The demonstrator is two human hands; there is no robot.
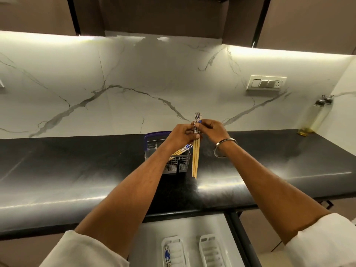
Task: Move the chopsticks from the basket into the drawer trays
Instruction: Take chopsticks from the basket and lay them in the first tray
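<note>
**Desk:** What are your hands doing above the black counter [77,170]?

**Caption writer:** Your left hand [182,136] and right hand [213,130] meet at the patterned tops of a small bundle of chopsticks [196,158]. Both sets of fingers are closed around it. The sticks hang upright, tips pointing down just above the counter, likely so the ends line up before you carry them.

**Desk:** And the rest of the load?

**Caption writer:** More chopsticks [181,150] lean slantwise in the grey basket [176,164], just left of the bundle you hold, so the job looks partly done. The basket stands near the counter's middle, within easy reach of both arms.

**Desk:** Where do they go?

**Caption writer:** Below the counter edge the drawer [150,237] stands open, with two white trays side by side. The left tray [163,245] already holds something blue-patterned, probably chopsticks; the right tray [204,245] looks empty. Your next move, by my reading, is to bring the bundle down and toward you, laying it lengthwise in a tray.
</note>
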